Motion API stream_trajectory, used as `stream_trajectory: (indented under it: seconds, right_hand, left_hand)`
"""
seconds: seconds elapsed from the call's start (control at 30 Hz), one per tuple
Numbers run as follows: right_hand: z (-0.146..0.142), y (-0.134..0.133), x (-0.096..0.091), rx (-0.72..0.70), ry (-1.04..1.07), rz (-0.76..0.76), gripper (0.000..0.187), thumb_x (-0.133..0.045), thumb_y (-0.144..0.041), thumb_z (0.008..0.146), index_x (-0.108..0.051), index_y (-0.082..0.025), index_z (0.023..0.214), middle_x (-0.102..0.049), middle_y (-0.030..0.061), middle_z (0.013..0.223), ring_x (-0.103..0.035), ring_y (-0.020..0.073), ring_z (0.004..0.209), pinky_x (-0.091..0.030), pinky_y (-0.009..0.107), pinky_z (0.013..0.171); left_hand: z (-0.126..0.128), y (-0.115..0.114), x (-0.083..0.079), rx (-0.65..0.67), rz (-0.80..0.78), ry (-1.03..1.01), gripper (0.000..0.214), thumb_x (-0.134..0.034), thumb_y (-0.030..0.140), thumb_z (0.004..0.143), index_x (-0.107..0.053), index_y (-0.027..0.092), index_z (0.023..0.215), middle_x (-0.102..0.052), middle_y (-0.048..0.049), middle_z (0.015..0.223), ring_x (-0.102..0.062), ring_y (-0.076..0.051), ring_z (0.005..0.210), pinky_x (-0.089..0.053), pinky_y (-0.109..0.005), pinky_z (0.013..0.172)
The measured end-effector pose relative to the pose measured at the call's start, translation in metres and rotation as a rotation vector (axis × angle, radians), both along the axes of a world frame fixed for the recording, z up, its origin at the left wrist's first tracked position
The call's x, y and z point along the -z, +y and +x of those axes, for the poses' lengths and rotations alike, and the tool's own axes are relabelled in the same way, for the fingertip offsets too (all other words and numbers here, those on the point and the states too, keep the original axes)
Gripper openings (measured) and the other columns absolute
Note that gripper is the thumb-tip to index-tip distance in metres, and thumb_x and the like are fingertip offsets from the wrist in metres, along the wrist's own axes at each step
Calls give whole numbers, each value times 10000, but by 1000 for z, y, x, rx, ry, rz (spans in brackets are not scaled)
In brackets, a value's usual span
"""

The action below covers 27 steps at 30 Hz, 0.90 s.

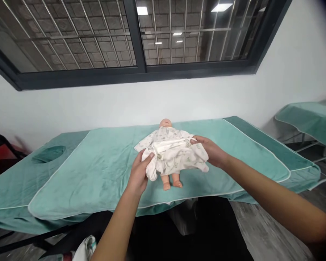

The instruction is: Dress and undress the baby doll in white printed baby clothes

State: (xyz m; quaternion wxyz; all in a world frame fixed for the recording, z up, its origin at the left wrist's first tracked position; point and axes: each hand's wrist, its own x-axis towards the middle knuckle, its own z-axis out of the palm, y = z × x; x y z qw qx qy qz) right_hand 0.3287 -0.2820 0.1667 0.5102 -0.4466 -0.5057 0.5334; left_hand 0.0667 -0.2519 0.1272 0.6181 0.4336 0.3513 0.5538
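A baby doll (166,123) lies on its back on the treatment bed, head toward the wall, bare feet toward me. It wears a white long-sleeved baby top (163,133) with a small print, its sleeves spread out. Above the doll's middle I hold a bunched white printed garment that looks like baby pants (179,159). My left hand (140,170) is closed on its left end, thumb on top. At the upper right edge, my right hand (208,149) pinches the cloth. The garment hides the doll's belly and upper legs.
The bed has a green plush cover (97,174) with white piping and a face hole (49,154) at the left. A barred window (141,70) is set in the wall behind. Another green-covered bed (312,117) stands at right, a red and black chair (2,156) at left.
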Motion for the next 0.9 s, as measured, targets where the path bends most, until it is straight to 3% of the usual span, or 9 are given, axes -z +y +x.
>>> stream_trajectory:
  seconds: [0.07,0.2,0.23,0.37,0.43,0.5,0.63,0.8,0.9]
  right_hand:
    - [22,-2,-3,-41,-168,28,350,-724,-497,798,-577,-180,785,-573,-38,720,-500,105,622,-370,228,581]
    - [47,-12,-9,-588,-659,5,288,-705,-461,828,-695,-175,860,-667,16,873,-608,159,811,-455,264,719]
    - [46,-15,-10,-647,-703,37,290,-694,-459,839,-711,-193,952,-684,34,985,-622,182,911,-473,286,789]
    - [19,-17,-18,-352,-630,343,583,-728,-437,812,-546,-309,1350,-544,60,1386,-515,225,1237,-454,377,992]
    - [4,-13,-25,-285,-557,431,585,-749,-407,797,-552,-307,1338,-554,52,1365,-515,215,1230,-448,383,1008]
    - [-6,-9,-31,-329,-529,426,390,-756,-391,797,-661,-257,1151,-646,31,1158,-581,189,1071,-465,352,948]
    - [-7,-7,-34,-457,-421,303,232,-751,-393,810,-681,-193,904,-642,7,902,-577,155,859,-466,306,802]
    - [-5,-5,-22,-488,-188,170,230,-708,-377,855,-587,-182,865,-589,-21,769,-528,113,684,-415,245,624]
    - [-10,-1,-16,-499,-143,163,276,-721,-408,844,-555,-187,830,-557,-28,732,-475,102,636,-366,231,577]
  left_hand:
    - [-9,2,-5,5,23,12,575,-835,279,669,-603,217,1192,-696,-62,1129,-672,-186,883,-521,-270,760]
    - [-18,1,-19,68,168,197,421,-785,161,644,-643,222,1035,-671,-32,1081,-635,-187,874,-487,-242,690]
    - [-17,-1,-25,103,229,268,364,-748,126,647,-662,218,989,-663,-38,1112,-629,-205,927,-485,-248,707]
    - [0,-14,-52,399,528,494,370,-573,28,673,-719,225,950,-635,-71,1226,-578,-275,1137,-488,-328,856]
    - [9,-20,-65,521,645,533,432,-518,9,689,-719,238,995,-639,-78,1212,-577,-278,1145,-483,-368,897]
    - [14,-22,-75,530,696,558,456,-494,-9,676,-707,243,990,-642,-72,1182,-589,-266,1114,-478,-378,917]
    - [8,-18,-86,508,650,692,505,-492,-20,629,-692,246,1009,-641,-58,1161,-592,-256,1089,-469,-356,936]
    - [-11,-16,-96,786,464,910,679,-628,61,693,-596,309,1323,-657,-57,1170,-626,-250,1002,-503,-276,765]
    - [-15,-18,-99,901,404,860,841,-822,156,591,-557,297,1376,-681,-65,1106,-648,-255,906,-503,-264,681]
